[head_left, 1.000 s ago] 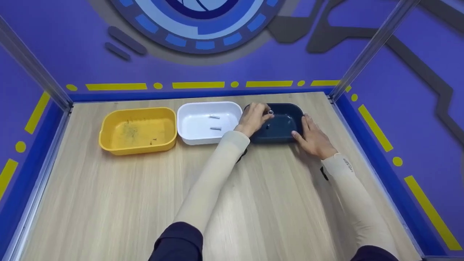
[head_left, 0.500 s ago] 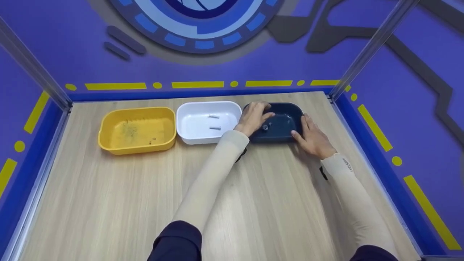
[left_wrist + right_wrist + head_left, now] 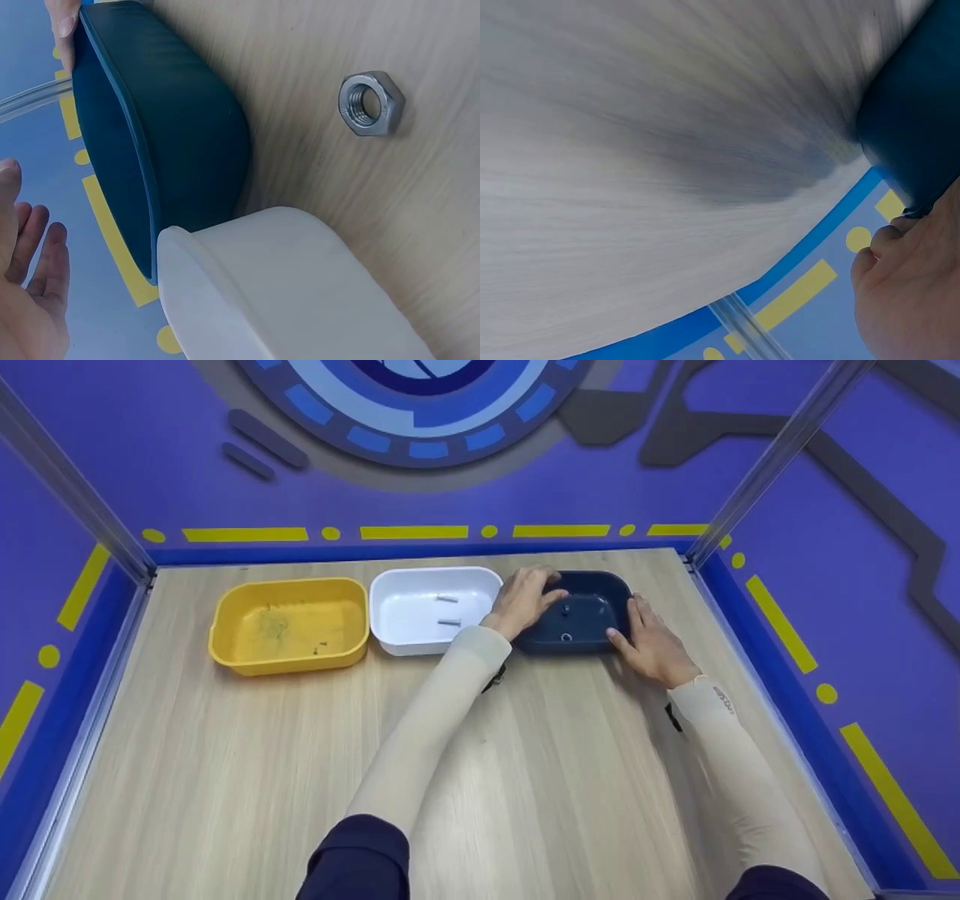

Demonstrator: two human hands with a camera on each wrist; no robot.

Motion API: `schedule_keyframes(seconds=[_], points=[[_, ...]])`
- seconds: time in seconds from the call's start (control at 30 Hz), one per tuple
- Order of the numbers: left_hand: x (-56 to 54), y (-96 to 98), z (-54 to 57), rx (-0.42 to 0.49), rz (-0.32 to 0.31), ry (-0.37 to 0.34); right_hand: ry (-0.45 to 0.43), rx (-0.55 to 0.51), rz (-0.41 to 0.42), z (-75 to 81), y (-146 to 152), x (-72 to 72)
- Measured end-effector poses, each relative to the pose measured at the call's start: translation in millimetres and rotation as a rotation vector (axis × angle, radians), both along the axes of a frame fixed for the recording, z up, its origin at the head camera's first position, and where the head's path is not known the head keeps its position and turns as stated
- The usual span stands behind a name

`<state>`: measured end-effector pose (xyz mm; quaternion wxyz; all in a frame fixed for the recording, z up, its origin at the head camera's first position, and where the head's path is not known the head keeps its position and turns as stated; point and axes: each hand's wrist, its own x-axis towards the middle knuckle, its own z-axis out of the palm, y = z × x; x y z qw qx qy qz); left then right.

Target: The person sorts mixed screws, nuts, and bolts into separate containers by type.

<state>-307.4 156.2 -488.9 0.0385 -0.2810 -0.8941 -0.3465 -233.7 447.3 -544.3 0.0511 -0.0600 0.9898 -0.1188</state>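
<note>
My left hand (image 3: pixel 521 600) hovers over the left part of the dark tray (image 3: pixel 592 646), its fingers loosely spread and holding nothing. A ring-shaped metal nut (image 3: pixel 566 637) lies inside near the front wall, with a small dark piece (image 3: pixel 566 610) farther back. My right hand (image 3: pixel 656 649) grips the tray's right end, thumb at the front rim and fingers along the side wall. In the left wrist view, a hex nut (image 3: pixel 371 103) lies on the table in front of the trays; my left forearm mostly hides that spot in the head view.
Left of the dark tray stands a white tray (image 3: pixel 390 648) with two bolts (image 3: pixel 448 622) in it. Beside that is a yellow tray (image 3: pixel 292 666) holding small dark bits. Purple panels (image 3: pixel 420 502) enclose the wooden table (image 3: pixel 247 780) at the back and sides.
My left hand has let go of the nut, which dropped into the dark tray and rolled toward its front wall. My right hand has stayed on the tray's end.
</note>
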Motion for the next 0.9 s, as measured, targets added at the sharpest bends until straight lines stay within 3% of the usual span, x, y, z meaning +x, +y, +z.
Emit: schedule_keyframes(seconds=[0.23,0.53,0.9], points=[[3.7,-6.9,1.6,-0.011,-0.021,0.003,-0.008,-0.001,0.0,0.1,1,-0.4],[12.7,-23.7,-6.6,-0.032,-0.052,0.004,-0.007,-0.018,0.0,-0.5,0,-0.7],[34.7,-55.2,-18.9,0.085,-0.107,-0.042,0.007,0.001,0.032,2.6,1,1.9]])
